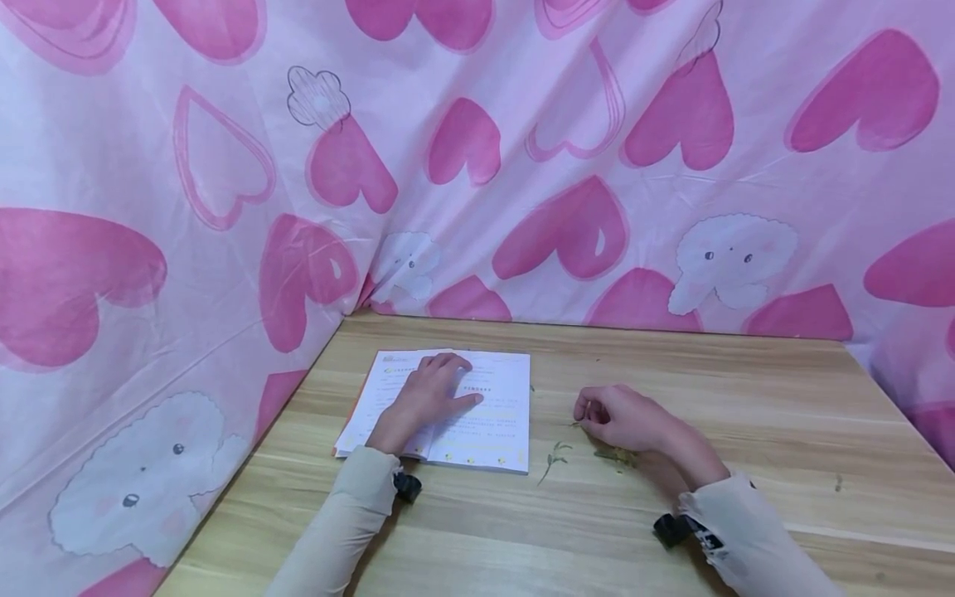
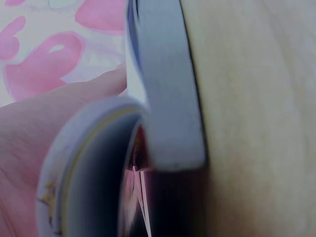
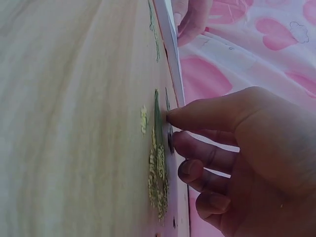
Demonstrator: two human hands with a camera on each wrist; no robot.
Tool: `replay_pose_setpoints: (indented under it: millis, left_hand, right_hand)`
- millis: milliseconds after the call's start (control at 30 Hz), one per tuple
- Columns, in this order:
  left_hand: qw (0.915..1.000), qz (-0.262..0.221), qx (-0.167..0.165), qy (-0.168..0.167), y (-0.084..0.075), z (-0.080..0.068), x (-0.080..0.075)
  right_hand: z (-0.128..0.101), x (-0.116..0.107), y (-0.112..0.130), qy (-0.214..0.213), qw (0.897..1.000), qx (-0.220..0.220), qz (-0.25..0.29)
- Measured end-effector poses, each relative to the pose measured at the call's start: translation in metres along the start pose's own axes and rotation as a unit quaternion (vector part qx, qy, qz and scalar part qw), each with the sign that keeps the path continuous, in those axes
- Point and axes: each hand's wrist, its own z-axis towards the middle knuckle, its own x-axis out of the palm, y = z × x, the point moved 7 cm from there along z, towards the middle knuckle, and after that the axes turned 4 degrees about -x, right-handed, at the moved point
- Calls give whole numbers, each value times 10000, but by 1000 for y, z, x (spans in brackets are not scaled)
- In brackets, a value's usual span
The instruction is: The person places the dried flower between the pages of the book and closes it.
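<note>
An open book (image 1: 492, 427) with printed white pages lies at the left of the table. Across its pages rests my left hand (image 1: 429, 396), fingers loosely spread; the left wrist view shows the book's thick page edge (image 2: 170, 94) and a curling page beside the hand. To the right of the book, my right hand (image 1: 634, 421) is low over the table, thumb and index finger pinching a thin dried plant sprig (image 1: 575, 424). Under that hand lies a small bundle of dried flower stems (image 3: 159, 168). A leafy green sprig (image 1: 555, 458) lies between book and hand.
The wood-grain table (image 1: 783, 414) meets a pink heart-patterned cloth (image 1: 462, 224) at its back and left edges. A pale loose plant bit (image 3: 143, 119) lies beside the bundle. Black wrist cameras sit on both sleeves.
</note>
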Motion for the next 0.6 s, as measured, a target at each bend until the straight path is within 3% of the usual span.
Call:
replay_pose_setpoints:
  millis: [300,600]
  left_hand:
    - [9999,-106,-40,39,1,0,0]
    - [9999,-151,-54,17,1,0,0]
  right_hand:
    - [3,0,3,-229,9988,-157,-409]
    - [1,-3,4,-520,9978,48,-419]
